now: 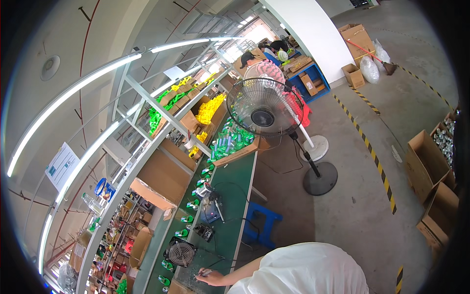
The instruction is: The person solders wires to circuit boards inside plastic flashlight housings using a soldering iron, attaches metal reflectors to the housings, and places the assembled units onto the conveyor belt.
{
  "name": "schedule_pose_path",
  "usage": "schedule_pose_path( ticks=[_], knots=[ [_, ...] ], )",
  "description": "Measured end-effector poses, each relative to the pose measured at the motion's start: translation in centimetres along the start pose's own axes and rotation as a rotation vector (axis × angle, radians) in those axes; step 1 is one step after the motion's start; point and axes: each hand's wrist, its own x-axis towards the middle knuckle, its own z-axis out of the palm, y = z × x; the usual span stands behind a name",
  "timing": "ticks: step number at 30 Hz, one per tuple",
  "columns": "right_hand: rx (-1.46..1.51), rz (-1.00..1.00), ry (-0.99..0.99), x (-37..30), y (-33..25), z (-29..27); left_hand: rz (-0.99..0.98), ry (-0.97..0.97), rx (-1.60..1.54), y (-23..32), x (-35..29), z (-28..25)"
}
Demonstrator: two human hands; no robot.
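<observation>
My right hand (211,278) reaches in from the lower edge over the green workbench, the arm coming out of a white sleeve (308,269). Its fingers are closed in a pinch around something small and dark that I cannot make out. Just beyond the hand sits a square black fan with a round wire grille (181,252). Further along stand a small black device (203,232) and a grey-blue bench unit (210,209) with cables. Green-and-silver small parts (167,265) stand in a row along the bench. My left hand is out of the picture.
A black pedestal fan (263,116) stands past the bench end, with a blue stool (263,223) under the bench edge. A tray of green parts (234,142) and yellow parts (211,109) sits by the shelves. Open cartons (431,161) line the right; people work far back.
</observation>
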Motion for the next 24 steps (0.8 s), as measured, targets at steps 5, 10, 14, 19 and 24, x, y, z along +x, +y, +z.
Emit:
schedule_pose_path(
  ticks=[5, 10, 14, 19, 24],
  knots=[
    [0.089, -0.078, 0.033, -0.1, 0.5, 0.3, 0.063, 0.042, 0.021, 0.5, 0.8, 0.2],
    [0.122, -0.056, 0.066, 0.5, 1.5, -0.2, 0.133, 0.072, 0.052, 1.0, 1.5, 0.5],
    [0.133, -0.075, 0.110, 0.5, 1.3, -0.4, 0.187, 0.103, 0.080, 1.2, 2.3, 0.5],
    [0.145, -0.002, 0.037, 0.4, 1.4, -0.1, 0.225, 0.148, 0.105, 0.7, 3.1, 0.4],
    [0.134, -0.007, 0.051, 1.1, 1.0, 1.6, 0.208, 0.185, 0.112, -0.9, 3.0, 1.0]
  ],
)
